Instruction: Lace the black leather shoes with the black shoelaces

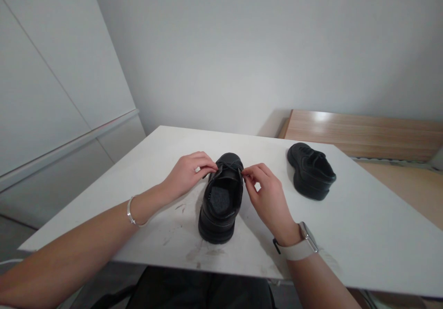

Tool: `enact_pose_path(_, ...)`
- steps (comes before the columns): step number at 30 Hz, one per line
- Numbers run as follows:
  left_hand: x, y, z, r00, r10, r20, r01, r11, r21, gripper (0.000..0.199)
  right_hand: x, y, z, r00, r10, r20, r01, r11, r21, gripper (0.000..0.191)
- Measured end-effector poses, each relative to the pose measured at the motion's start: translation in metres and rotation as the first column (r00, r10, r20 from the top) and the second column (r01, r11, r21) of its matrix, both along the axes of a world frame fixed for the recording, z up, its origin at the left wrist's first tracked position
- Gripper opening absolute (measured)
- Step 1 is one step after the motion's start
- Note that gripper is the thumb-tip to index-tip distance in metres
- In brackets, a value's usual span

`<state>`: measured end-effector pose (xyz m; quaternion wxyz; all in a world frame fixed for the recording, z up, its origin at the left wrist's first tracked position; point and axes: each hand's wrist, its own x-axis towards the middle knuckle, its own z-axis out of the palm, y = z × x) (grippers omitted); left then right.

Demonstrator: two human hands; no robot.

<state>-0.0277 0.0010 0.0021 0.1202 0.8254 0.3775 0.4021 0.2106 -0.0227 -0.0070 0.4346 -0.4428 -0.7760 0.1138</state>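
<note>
As the left hand (185, 172) and right hand (270, 193) pinch the lace-up shoe's (217, 229) lacing (230, 165) at eleven and one o'clock, it seems limp. Grip close in.

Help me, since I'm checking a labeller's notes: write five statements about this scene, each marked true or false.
1. The left hand and right hand pinch at opposite sides of a smooth black lace-up shoe. True.
2. That shoe's toe points towards the person. False: it points away.
3. A second black lace-up shoe is on the flat white table, to the right. True.
4. The square watch with a white strap is on the left wrist. False: it is on the right; the left wears a thin silver bracelet.
5. A brown wood-grain board lies between the shoes. False: it is beyond the table's far edge.
</note>
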Motion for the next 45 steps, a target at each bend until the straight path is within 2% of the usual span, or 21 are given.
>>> enact_pose_path(6, 0.009, -0.015, 0.011, 0.999, 0.03, 0.018, -0.028, 0.993, -0.114, 0.017, -0.002, -0.009, 0.01, 1.0, 0.02, 0.002, -0.02, 1.0, -0.021, 0.013)
enact_pose_path(8, 0.013, -0.019, 0.017, 0.999, 0.02, -0.027, -0.023, 0.994, -0.104, 0.023, -0.005, -0.013, 0.017, 0.999, 0.03, 0.035, -0.028, 0.998, -0.056, 0.015)
enact_pose_path(11, 0.018, -0.022, 0.026, 0.984, 0.028, -0.175, -0.041, 0.997, -0.068, 0.021, -0.01, -0.017, 0.028, 0.986, 0.004, 0.165, 0.01, 0.996, -0.086, 0.02)
enact_pose_path(15, 0.022, -0.02, 0.04, 0.919, 0.033, -0.392, -0.069, 0.995, -0.077, 0.028, -0.018, -0.015, 0.038, 0.913, -0.058, 0.403, 0.102, 0.991, -0.089, 0.031)
enact_pose_path(18, 0.027, -0.016, 0.048, 0.872, 0.034, -0.489, -0.087, 0.992, -0.086, 0.022, -0.021, -0.01, 0.042, 0.848, -0.088, 0.523, 0.149, 0.986, -0.077, 0.03)
enact_pose_path(21, 0.035, -0.01, 0.054, 0.827, 0.029, -0.562, -0.082, 0.994, -0.07, 0.014, -0.022, -0.005, 0.043, 0.811, -0.11, 0.575, 0.174, 0.983, -0.059, 0.027)
enact_pose_path(26, 0.05, -0.005, 0.057, 0.728, 0.11, -0.677, -0.139, 0.99, 0.011, 0.012, -0.022, -0.003, 0.041, 0.78, -0.148, 0.608, 0.193, 0.981, -0.009, 0.023)
enact_pose_path(29, 0.053, -0.006, 0.056, 0.724, 0.13, -0.677, -0.136, 0.99, 0.045, 0.014, -0.024, -0.002, 0.042, 0.782, -0.185, 0.595, 0.192, 0.98, 0.053, 0.02)
enact_pose_path(30, 0.053, -0.006, 0.056, 0.749, 0.139, -0.647, -0.129, 0.99, 0.064, 0.015, -0.024, -0.001, 0.044, 0.805, -0.19, 0.562, 0.183, 0.981, 0.07, 0.018)
enact_pose_path(32, 0.051, -0.01, 0.061, 0.849, 0.164, -0.502, -0.118, 0.985, 0.122, 0.016, -0.026, 0.001, 0.052, 0.891, -0.171, 0.421, 0.147, 0.985, 0.088, 0.015)
enact_pose_path(34, 0.048, -0.014, 0.07, 0.956, 0.177, -0.233, -0.133, 0.973, 0.191, 0.014, -0.029, 0.002, 0.064, 0.979, -0.092, 0.18, 0.073, 0.992, 0.107, 0.011)
enact_pose_path(35, 0.047, -0.017, 0.077, 0.983, 0.172, -0.071, -0.153, 0.964, 0.215, 0.012, -0.031, 0.002, 0.072, 0.998, -0.035, 0.043, 0.029, 0.991, 0.132, 0.009)
enact_pose_path(37, 0.047, -0.023, 0.09, 0.967, 0.14, 0.214, -0.187, 0.958, 0.218, 0.01, -0.035, 0.0, 0.086, 0.978, 0.085, -0.189, -0.043, 0.976, 0.212, 0.007)
enact_pose_path(39, 0.049, -0.027, 0.101, 0.922, 0.094, 0.375, -0.166, 0.972, 0.164, 0.009, -0.04, -0.002, 0.096, 0.928, 0.182, -0.325, -0.089, 0.955, 0.282, 0.006)
enact_pose_path(42, 0.054, -0.029, 0.106, 0.891, 0.032, 0.453, -0.085, 0.992, 0.097, 0.013, -0.045, -0.005, 0.103, 0.882, 0.273, -0.384, -0.151, 0.935, 0.32, 0.008)
enact_pose_path(45, 0.057, -0.028, 0.103, 0.863, 0.007, 0.505, -0.048, 0.996, 0.07, 0.013, -0.047, -0.005, 0.101, 0.88, 0.285, -0.379, -0.158, 0.93, 0.331, 0.008)
